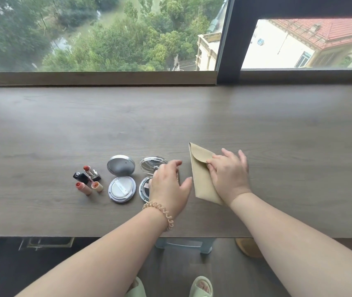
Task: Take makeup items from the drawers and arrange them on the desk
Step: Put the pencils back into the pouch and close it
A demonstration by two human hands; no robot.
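On the wooden desk (170, 116) lie three uncapped lipsticks (89, 179) at the left. Beside them is an open silver cushion compact (121, 179) with a white puff. A second open compact (152, 165), clear-lidded, is partly hidden under my left hand (168, 185). That hand hovers over it with fingers spread; a thin object next to the fingers is mostly hidden. My right hand (229, 173) presses flat on a tan envelope-shaped pouch (200, 174), fingertips at the flap's edge.
A window sill (98, 78) and dark window frame (230, 50) run along the desk's back edge. Below the front edge are a pale stool (183, 245), a tan slipper-like thing (248, 247) and my feet in green slippers (200, 286). No drawers are in view.
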